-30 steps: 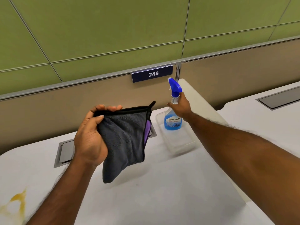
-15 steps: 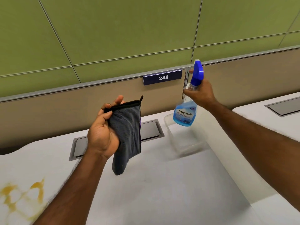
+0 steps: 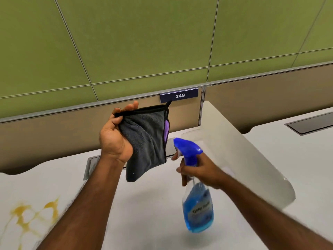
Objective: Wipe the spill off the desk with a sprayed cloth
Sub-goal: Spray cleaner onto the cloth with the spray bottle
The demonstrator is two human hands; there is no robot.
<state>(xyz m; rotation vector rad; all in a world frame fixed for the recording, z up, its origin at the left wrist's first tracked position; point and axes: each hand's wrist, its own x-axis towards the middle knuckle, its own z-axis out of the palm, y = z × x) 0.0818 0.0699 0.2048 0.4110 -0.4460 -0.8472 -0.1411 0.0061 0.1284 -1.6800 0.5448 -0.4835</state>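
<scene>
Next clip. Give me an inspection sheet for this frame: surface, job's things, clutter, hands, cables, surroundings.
Surface: white desk, yellow spill at its near left, not yet wiped.
Job's things: grey cloth, black-edged, held up off the desk; spray bottle of blue liquid, tilted, nozzle toward the cloth.
Clutter: clear tray, faint behind the nozzle.
Hands: left hand grips the cloth; right hand grips the bottle's neck.
Cables: nothing seen; grey hatch set in the desk.
Surroundings: beige partition with plate 248, green wall panels, neighbouring desk to the right.
</scene>
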